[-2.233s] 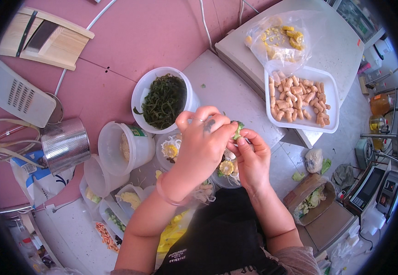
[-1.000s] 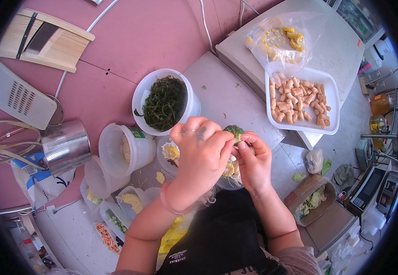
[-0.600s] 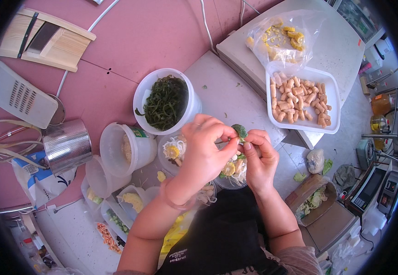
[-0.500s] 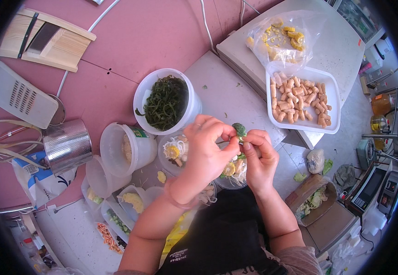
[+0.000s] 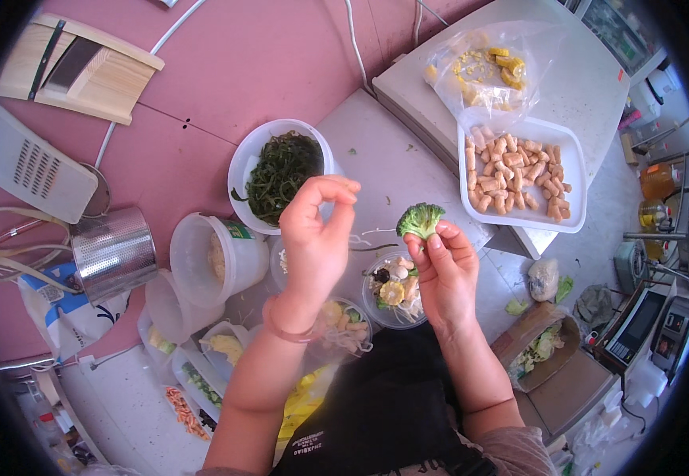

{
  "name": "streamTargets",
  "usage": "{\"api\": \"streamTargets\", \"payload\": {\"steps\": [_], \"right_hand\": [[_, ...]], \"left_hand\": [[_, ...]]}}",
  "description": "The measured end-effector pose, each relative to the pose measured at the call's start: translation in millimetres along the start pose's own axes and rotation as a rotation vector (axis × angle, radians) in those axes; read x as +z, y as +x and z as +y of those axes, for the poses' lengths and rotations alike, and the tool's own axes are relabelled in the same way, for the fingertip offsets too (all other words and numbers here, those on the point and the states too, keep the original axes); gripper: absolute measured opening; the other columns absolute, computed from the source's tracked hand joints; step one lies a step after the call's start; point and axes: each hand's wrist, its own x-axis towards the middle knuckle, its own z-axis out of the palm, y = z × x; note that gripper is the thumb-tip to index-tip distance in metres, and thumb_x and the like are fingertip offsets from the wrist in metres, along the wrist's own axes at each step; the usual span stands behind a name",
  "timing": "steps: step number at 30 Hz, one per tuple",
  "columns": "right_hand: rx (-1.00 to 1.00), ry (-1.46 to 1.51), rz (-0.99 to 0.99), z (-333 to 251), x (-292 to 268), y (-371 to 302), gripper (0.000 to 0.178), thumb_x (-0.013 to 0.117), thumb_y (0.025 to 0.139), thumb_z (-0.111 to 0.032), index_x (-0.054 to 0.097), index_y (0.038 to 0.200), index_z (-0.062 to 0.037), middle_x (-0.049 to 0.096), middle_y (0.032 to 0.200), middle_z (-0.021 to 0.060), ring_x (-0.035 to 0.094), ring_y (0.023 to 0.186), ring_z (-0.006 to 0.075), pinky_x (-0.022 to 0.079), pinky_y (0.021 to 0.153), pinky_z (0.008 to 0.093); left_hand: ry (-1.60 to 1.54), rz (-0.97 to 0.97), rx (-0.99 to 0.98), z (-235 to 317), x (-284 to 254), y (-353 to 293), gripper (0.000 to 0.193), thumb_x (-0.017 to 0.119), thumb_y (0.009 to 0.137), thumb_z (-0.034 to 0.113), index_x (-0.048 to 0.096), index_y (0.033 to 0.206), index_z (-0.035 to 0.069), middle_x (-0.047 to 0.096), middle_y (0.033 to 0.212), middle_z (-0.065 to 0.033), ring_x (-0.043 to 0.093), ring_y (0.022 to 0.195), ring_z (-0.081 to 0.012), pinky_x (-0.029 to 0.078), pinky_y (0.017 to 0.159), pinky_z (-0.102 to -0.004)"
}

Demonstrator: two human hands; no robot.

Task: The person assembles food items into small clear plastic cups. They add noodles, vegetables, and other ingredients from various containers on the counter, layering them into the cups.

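A green broccoli floret (image 5: 421,220) is pinched between the thumb and fingers of my right hand (image 5: 446,266), its crown facing up. My left hand (image 5: 317,230) is held apart to the left, with thumb and index finger curled together; whether a small piece sits in them cannot be made out. Below and beside my right hand is a clear round bowl (image 5: 376,316) of corn, mushrooms and pale sprouts. Another clear bowl (image 5: 370,337) stands close to my body, holding mixed pieces. A third bowl is mostly hidden behind my left wrist.
Behind my left hand stands a white tub of dark green strips (image 5: 277,178). A white tray of light brown pieces (image 5: 523,174) and a bag of corn (image 5: 487,75) are at far right. Left lie open tubs (image 5: 229,258), a perforated steel cylinder (image 5: 114,255) and graters (image 5: 39,170).
My hands have parted: the left moved away to the left, no longer touching the broccoli. The right turned, showing the floret's full crown, and the bowl beneath is uncovered.
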Motion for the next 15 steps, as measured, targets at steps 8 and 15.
{"api": "streamTargets", "payload": {"steps": [8, 15], "right_hand": [[0.094, 0.067, 0.031, 2.0, -4.9, 1.2, 0.014, 0.052, 0.089, -0.002, 0.053, 0.103, -0.0018, 0.058, 0.082, 0.0074, 0.057, 0.071, 0.0156, 0.049, 0.066, 0.0243], [0.340, -0.182, -0.035, 40.3, -32.3, 0.9, 0.012, 0.055, 0.088, -0.003, 0.056, 0.100, -0.0024, 0.052, 0.071, 0.0010, 0.045, 0.057, 0.0067, 0.033, 0.046, 0.0179]], "left_hand": [[0.505, -0.126, 0.124, -5.0, -6.1, -2.7, 0.022, 0.060, 0.081, 0.004, 0.062, 0.103, 0.000, 0.055, 0.121, -0.0196, 0.043, 0.120, -0.0276, 0.036, 0.097, -0.0351], [0.114, -0.055, -0.150, -13.4, -52.2, -17.8, 0.013, 0.056, 0.088, 0.006, 0.061, 0.097, -0.003, 0.066, 0.086, -0.0070, 0.062, 0.078, -0.0102, 0.048, 0.073, -0.0226]]}}
